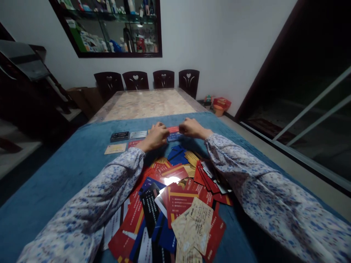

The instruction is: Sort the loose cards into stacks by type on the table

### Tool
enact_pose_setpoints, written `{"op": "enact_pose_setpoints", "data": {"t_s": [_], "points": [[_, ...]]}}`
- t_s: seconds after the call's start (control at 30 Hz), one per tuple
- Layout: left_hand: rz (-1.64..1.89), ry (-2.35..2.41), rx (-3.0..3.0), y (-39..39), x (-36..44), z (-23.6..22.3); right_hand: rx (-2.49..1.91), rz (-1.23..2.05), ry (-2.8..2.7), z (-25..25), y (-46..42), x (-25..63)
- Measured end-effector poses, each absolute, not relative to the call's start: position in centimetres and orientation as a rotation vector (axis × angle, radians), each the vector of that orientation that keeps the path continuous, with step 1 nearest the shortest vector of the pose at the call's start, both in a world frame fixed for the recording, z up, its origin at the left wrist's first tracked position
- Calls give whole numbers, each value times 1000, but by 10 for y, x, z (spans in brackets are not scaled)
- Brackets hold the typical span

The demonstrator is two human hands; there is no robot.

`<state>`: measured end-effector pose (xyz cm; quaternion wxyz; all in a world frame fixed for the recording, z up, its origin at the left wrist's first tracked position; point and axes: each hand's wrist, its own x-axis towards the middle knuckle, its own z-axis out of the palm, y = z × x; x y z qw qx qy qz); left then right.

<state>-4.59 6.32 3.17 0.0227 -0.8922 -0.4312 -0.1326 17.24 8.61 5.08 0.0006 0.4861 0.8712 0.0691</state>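
Note:
My left hand [157, 136] and my right hand [192, 128] are close together at the far side of the blue cloth, fingers curled. Between them, a red card [173, 129] is gripped at its two ends; whether it is one card or a small stack I cannot tell. Just in front of it lies a blue card stack [174, 137]. To the left stand a black card stack [119, 136], a white card stack [138, 134], a cream card [115, 148] and a red card stack [134, 143]. A yellow card behind my left hand is mostly hidden.
A big loose heap of mixed cards [181, 201] spreads between my forearms, red, blue, black and cream. The blue cloth [63, 175] covers the near part of the table [153, 102]. Several dark chairs [135, 80] line the far end. A glass sliding door [309, 109] is at right.

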Motion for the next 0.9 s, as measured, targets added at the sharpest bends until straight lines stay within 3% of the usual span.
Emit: {"op": "enact_pose_setpoints", "data": {"t_s": [0.5,0.9], "points": [[-479,-853,-2914,23,39,31,1636,146,2666,48,31,249],[-372,-677,-3039,-5,94,25,1730,113,2703,13,-17,334]]}}
